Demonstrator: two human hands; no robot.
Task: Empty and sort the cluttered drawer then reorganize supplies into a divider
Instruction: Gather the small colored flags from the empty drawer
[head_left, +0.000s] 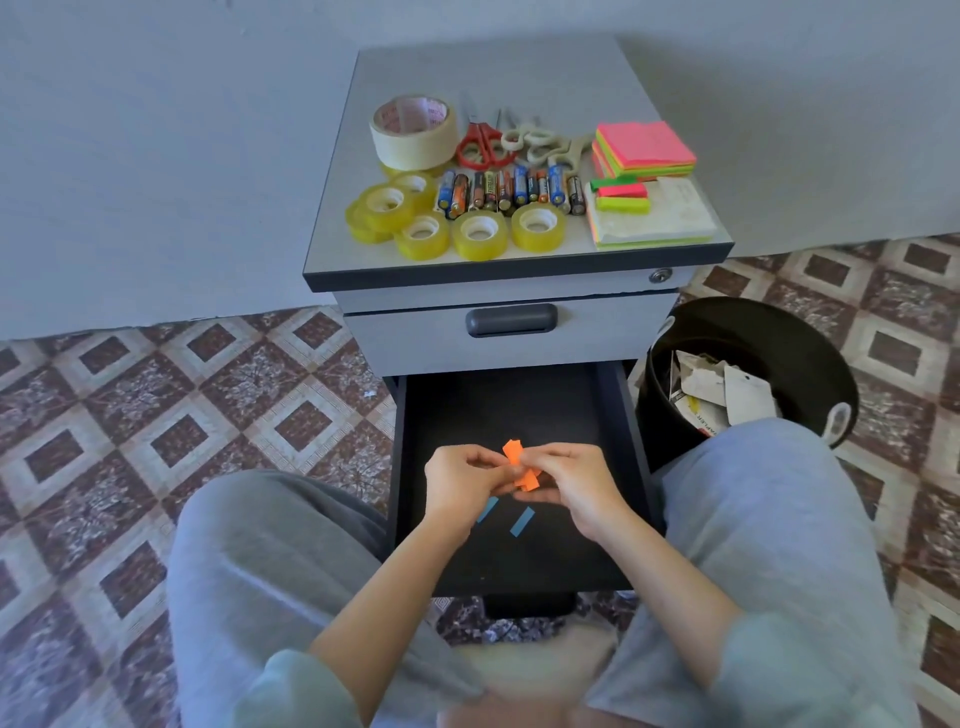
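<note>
Both hands meet at the lower centre of the frame. We find the left hand (457, 480) and the right hand (576, 483) each pinching small orange paper strips (514, 451) between curled fingertips, held just above the open black drawer (498, 405). We judge the strips are being gathered into one bundle so that they leave the drawer together. Two blue paper strips (522, 521) lie on the drawer floor beneath the hands, not yet collected. Sorted supplies stand grouped by kind on the grey pedestal cabinet (498, 78) at upper centre: yellow-tinted clear tape rolls (478, 235), a large beige masking tape roll (414, 132), a row of batteries (511, 191), red and white scissors (480, 143) and neon sticky-note pads (644, 145). No divider is in view. A round black waste bin (779, 332) holding crumpled paper stands at right, beside the drawer, handy for scraps. We record a brown-and-cream patterned tiled floor (156, 415) and a plain pale wall (156, 156).
</note>
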